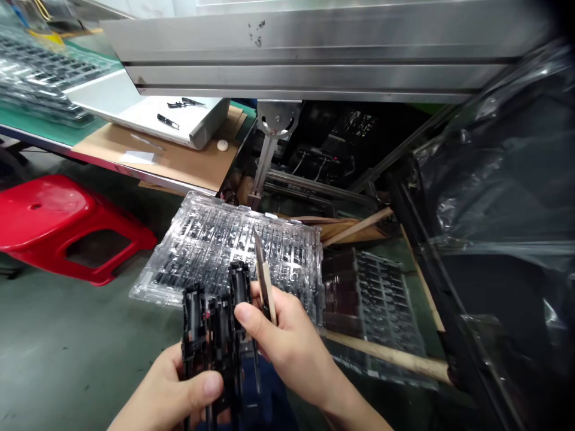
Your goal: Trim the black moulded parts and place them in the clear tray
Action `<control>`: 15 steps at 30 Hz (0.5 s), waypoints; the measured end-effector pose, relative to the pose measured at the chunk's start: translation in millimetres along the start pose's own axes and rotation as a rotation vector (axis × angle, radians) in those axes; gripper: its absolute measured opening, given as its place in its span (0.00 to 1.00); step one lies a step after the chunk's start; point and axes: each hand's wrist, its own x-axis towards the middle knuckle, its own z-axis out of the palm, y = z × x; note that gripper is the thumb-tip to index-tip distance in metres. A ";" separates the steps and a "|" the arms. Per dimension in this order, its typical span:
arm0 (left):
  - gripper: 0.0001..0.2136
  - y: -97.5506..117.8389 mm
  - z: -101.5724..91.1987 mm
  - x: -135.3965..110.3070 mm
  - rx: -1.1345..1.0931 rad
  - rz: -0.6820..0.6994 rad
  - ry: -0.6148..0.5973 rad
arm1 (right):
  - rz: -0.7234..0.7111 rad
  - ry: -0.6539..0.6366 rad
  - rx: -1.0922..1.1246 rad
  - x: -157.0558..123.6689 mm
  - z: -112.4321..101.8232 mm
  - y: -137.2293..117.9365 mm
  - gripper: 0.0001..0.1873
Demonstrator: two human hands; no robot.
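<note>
Black parts (220, 329) fill the left hand's grip (173, 389), the right hand (291, 338) holding one and a pointed tool (265, 278).

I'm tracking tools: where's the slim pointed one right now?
In the head view, the pointed tool is in the right hand, below and slightly left of centre, beside the black parts.

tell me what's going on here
A person is handling black plastic parts. The left hand holds a few black parts side by side; the right hand has its thumb against another part and also holds a slim pointed tool. Just beyond is a clear tray with dark items. More small black pieces lie on a white box.
</note>
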 end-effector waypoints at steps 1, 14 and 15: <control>0.14 0.0 0.3 0.5 0.003 0.004 0.003 | -0.020 0.014 -0.019 -1.1 1.0 -1.3 0.13; 0.13 2.0 -11.8 10.7 0.367 0.263 0.057 | -0.024 0.285 0.004 6.3 -8.8 14.5 0.13; 0.12 1.1 -11.6 12.6 0.450 0.319 0.082 | -0.001 0.281 -0.008 8.6 -5.7 18.4 0.13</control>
